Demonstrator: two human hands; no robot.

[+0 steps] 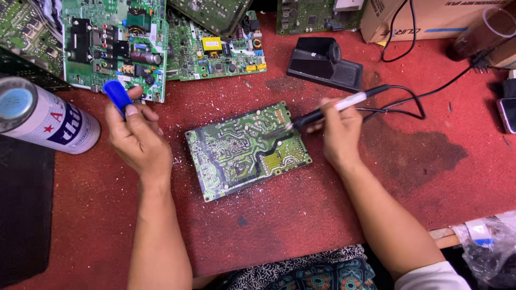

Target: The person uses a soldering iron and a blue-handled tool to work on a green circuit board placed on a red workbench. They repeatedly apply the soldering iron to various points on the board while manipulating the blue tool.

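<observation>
Soldering is judged to be the step in hand. A green circuit board (247, 151) is laid solder side up on the red table (408, 177), at the centre of the frame. A soldering iron (333, 108) is pinched like a pen in the right hand (339, 135), and its tip is set on the upper right part of the board; whether it touches a joint cannot be told for certain. A dark cable (408, 99) is seen running from the iron toward the upper right. At the left, the left hand (135, 140) is closed around a blue tool (117, 96), which is held upright, well apart from the board. More circuit boards (161, 43) are stacked at the upper left, a black iron stand (324, 63) is placed at the upper middle, and a spray can (43, 115) is laid at the left edge. As a judgement, the next move calls for a steady tip, with the blue tool brought close over the same spot.
</observation>
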